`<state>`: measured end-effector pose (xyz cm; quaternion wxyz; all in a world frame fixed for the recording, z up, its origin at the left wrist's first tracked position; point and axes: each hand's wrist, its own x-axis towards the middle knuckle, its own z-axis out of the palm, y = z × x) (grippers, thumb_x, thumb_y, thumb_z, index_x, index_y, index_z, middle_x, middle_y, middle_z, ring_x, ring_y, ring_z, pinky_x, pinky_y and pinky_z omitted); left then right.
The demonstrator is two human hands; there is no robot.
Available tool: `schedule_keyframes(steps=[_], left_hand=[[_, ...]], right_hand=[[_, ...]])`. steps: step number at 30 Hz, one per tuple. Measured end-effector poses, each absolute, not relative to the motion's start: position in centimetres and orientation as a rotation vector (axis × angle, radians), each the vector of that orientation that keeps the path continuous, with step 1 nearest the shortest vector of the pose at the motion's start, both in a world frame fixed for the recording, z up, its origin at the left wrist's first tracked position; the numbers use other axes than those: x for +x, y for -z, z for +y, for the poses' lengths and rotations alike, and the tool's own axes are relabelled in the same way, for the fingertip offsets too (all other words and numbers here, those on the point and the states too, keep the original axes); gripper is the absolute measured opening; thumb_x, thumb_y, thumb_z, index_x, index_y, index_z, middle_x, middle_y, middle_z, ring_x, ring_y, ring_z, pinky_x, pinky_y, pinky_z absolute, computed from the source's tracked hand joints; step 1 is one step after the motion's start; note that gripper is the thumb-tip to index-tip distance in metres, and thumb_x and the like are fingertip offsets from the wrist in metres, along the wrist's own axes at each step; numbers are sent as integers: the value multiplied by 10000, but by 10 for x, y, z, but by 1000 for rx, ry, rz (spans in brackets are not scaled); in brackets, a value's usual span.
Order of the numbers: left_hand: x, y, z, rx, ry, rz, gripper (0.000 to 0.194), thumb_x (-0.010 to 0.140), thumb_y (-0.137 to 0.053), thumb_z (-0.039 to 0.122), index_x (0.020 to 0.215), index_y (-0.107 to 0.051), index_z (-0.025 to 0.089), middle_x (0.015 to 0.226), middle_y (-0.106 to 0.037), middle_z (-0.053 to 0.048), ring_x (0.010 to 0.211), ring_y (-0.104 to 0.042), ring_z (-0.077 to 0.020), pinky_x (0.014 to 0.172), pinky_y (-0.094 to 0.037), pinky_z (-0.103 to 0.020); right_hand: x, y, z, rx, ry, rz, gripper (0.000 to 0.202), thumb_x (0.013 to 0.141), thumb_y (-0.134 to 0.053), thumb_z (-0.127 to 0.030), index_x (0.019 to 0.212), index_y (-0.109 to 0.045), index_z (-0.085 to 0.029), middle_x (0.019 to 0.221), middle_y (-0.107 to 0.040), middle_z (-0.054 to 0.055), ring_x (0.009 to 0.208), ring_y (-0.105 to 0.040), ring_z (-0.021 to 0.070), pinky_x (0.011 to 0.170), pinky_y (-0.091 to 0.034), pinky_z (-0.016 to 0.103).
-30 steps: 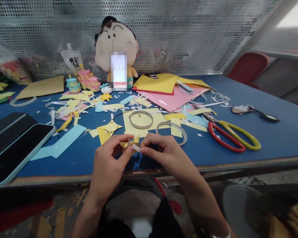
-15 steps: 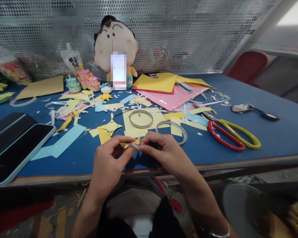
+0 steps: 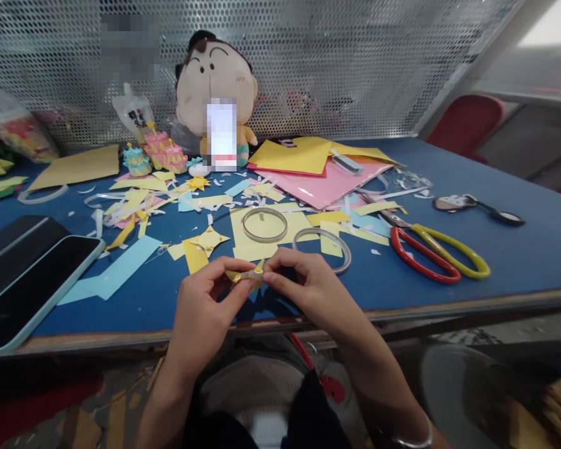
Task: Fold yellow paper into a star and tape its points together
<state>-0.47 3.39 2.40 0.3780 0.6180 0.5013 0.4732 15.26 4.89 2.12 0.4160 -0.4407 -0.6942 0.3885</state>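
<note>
A small folded yellow paper piece (image 3: 250,275) is pinched between both hands just above the table's front edge. My left hand (image 3: 208,299) grips its left side with thumb and forefinger. At its right end, the thumb and forefinger of my right hand (image 3: 303,280) are closed on it, and the fingertips cover part of the paper. Behind my left hand lies a yellow paper star (image 3: 209,241) with pointed corners. Two rolls of tape lie beyond my hands, one roll (image 3: 264,225) on pale yellow paper and another roll (image 3: 345,252) beside my right hand.
Red-and-yellow-handled scissors (image 3: 437,252) lie at right. A phone (image 3: 42,287) and blue paper strips (image 3: 131,265) are at left. Paper scraps cover the middle of the blue table (image 3: 449,168). Behind stand a plush doll (image 3: 215,81), small paper cakes (image 3: 161,149) and coloured sheets (image 3: 299,159).
The whitish strip that stuck up at the middle of the yellow paper piece now lies flatter along it. Both hands stay in almost the same place.
</note>
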Motion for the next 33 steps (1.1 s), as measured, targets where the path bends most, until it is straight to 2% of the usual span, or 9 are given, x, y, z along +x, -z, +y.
schedule_keyframes(steps=[15, 18, 23, 29, 33], left_hand=[[-3, -26, 33, 1702, -1142, 1343, 68, 749, -628, 250, 777, -662, 199, 694, -684, 19, 560, -600, -100, 499, -449, -170], [-1, -27, 32, 1778, -1147, 1398, 53, 756, -604, 221, 732, -643, 195, 657, -656, 29, 531, -564, -94, 503, -442, -179], [1, -28, 31, 1850, -1168, 1487, 135, 770, -575, 200, 640, -611, 191, 580, -601, 50, 497, -506, -85, 518, -425, -182], [-1, -27, 28, 1861, -1239, 1487, 125, 746, -584, 171, 626, -615, 188, 595, -605, 53, 478, -453, -70, 477, -375, -178], [-3, -26, 30, 1715, -1271, 1460, 123, 750, -595, 234, 640, -629, 189, 554, -598, 50, 447, -455, -72, 423, -347, -180]], right_hand=[[152, -20, 49, -1160, -935, -1769, 136, 800, -522, -182, 664, -525, -182, 646, -555, -5, 620, -501, 119, 593, -367, 244], [151, -20, 48, -1153, -892, -1791, 137, 800, -528, -160, 666, -517, -187, 659, -568, -4, 629, -510, 120, 595, -373, 241], [148, -20, 47, -1155, -802, -1849, 148, 809, -530, -135, 678, -492, -193, 669, -551, -11, 631, -493, 119, 600, -371, 241], [144, -17, 47, -1249, -661, -1874, 107, 821, -531, -161, 725, -494, -192, 695, -551, 6, 672, -503, 144, 639, -380, 274], [145, -17, 45, -1262, -726, -1750, 86, 810, -558, -223, 744, -509, -196, 673, -568, 2, 650, -525, 140, 615, -399, 271]])
